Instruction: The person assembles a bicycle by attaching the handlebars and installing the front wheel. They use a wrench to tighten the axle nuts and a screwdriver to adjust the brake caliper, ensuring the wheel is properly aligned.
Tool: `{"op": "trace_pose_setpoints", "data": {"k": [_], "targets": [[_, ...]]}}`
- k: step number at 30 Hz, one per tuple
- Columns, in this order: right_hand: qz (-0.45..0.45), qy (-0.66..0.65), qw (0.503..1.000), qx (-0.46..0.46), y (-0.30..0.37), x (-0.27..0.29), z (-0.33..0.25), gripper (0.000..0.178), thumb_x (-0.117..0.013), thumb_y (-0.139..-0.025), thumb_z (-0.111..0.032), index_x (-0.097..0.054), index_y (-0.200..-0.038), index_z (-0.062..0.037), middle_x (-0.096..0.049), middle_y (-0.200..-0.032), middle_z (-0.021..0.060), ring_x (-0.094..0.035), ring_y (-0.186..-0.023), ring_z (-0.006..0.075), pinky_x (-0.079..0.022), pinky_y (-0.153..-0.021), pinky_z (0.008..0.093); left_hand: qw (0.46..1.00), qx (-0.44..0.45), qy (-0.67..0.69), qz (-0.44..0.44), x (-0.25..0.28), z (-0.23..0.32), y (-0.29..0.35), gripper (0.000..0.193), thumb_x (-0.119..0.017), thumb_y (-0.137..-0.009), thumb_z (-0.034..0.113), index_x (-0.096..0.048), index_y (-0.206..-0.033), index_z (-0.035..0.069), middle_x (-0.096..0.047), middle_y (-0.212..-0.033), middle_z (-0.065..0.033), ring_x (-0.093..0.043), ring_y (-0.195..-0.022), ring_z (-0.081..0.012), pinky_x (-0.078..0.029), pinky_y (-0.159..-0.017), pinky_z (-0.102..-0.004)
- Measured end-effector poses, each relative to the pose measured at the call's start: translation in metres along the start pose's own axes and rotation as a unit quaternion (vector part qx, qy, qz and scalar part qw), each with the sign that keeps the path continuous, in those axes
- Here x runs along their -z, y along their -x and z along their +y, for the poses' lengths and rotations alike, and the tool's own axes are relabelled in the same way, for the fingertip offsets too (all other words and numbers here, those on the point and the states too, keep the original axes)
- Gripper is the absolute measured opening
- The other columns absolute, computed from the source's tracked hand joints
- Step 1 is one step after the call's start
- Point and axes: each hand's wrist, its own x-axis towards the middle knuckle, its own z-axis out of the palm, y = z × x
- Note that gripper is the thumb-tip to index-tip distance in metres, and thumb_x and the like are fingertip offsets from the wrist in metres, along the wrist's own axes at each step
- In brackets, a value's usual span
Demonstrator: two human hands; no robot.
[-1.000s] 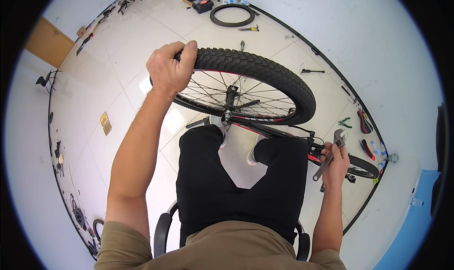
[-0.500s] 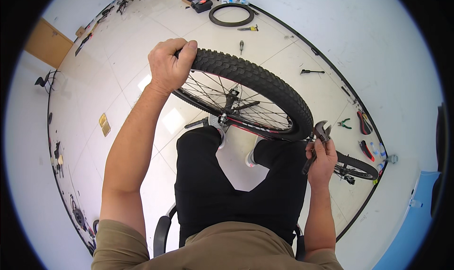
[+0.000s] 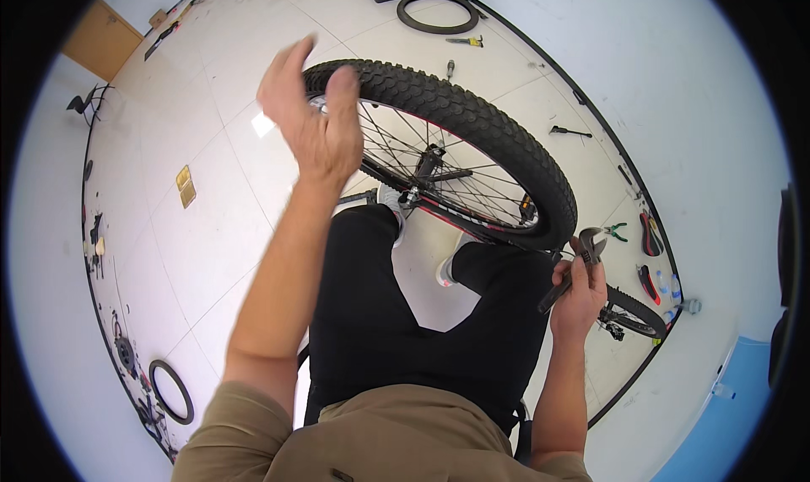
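Observation:
A bicycle wheel (image 3: 550,165) with a knobby black tyre stands tilted before my knees. Thin spokes run from its hub (image 3: 431,158) to the rim, and an orange reflector (image 3: 526,206) shows among them. At the tyre's left side my left hand (image 3: 319,132) is open, thumb and fingers spread and a little blurred; whether it touches the rubber I cannot tell. By my right knee, my right hand (image 3: 580,300) is closed around an adjustable wrench (image 3: 591,247), its jaw pointing up, close to the tyre's lower right edge.
Behind my right wrist lies the bike's other wheel (image 3: 637,313). Pliers (image 3: 615,231), a saddle (image 3: 650,234) and bottles are by the right wall. A loose tyre (image 3: 437,28) and a screwdriver (image 3: 450,68) lie ahead. Another tyre (image 3: 187,393) is at lower left.
My left hand has loosened its grip on the tyre, and its fingers have spread. The reflector has come into view among the spokes. My right hand still holds the wrench; the whole view has shifted slightly.

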Motion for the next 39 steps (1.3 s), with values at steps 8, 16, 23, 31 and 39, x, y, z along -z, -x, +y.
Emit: {"op": "trace_pose_setpoints", "data": {"k": [8, 16, 23, 31, 39], "targets": [[0.016, 0.039, 0.997, -0.066, 0.034, 0.0, -0.004, 0.02, -0.05, -0.103, -0.014, -0.057, -0.113, 0.0015, -0.065, -0.084, 0.009, -0.057, -0.064, 0.0118, -0.044, -0.056, 0.0248, 0.839, 0.482, 0.191, -0.166, 0.032, 0.001, 0.168, 0.039, -0.065, -0.093, 0.017, -0.059, -0.125, -0.002, -0.067, -0.109, -0.0113, -0.062, -0.099, -0.0167, -0.048, -0.09, -0.0303], [-0.202, 0.194, 0.952, -0.12, 0.06, -0.031, 0.023, 0.032, -0.051, -0.095, -0.005, -0.059, -0.124, 0.004, -0.062, -0.084, 0.004, -0.052, -0.069, 0.0076, -0.042, -0.059, 0.0233, 0.85, 0.406, 0.203, -0.267, 0.02, 0.004, 0.197, 0.032, -0.067, -0.087, 0.008, -0.066, -0.118, 0.003, -0.068, -0.115, -0.0107, -0.066, -0.097, -0.0232, -0.052, -0.085, -0.0314], [-0.303, 0.264, 0.884, -0.238, 0.04, -0.08, 0.016, 0.022, -0.058, -0.091, 0.0, -0.054, -0.112, 0.0058, -0.066, -0.088, 0.0092, -0.063, -0.071, 0.0147, -0.05, -0.066, 0.0277, 0.837, 0.398, 0.204, -0.314, 0.015, 0.0, 0.206, 0.037, -0.071, -0.083, 0.01, -0.068, -0.12, 0.004, -0.068, -0.118, -0.0175, -0.063, -0.112, -0.032, -0.049, -0.098, -0.037], [-0.385, 0.494, 0.773, 0.102, 0.006, -0.12, 0.034, 0.013, -0.054, -0.092, -0.002, -0.048, -0.103, 0.0023, -0.065, -0.08, 0.0233, -0.065, -0.078, 0.0431, -0.05, -0.069, 0.0476, 0.837, 0.431, 0.201, -0.27, 0.002, -0.004, 0.22, 0.032, -0.071, -0.082, 0.011, -0.072, -0.114, 0.006, -0.071, -0.112, -0.0152, -0.065, -0.105, -0.0317, -0.051, -0.092, -0.0368], [-0.438, 0.589, 0.657, 0.172, -0.017, -0.156, 0.021, 0.015, -0.055, -0.094, -0.008, -0.048, -0.105, 0.0001, -0.066, -0.082, 0.0262, -0.064, -0.083, 0.0465, -0.049, -0.074, 0.054, 0.821, 0.457, 0.215, -0.266, 0.002, -0.006, 0.219, 0.03, -0.073, -0.081, 0.013, -0.073, -0.111, 0.008, -0.072, -0.107, -0.0129, -0.065, -0.104, -0.0291, -0.051, -0.091, -0.0361]]}}
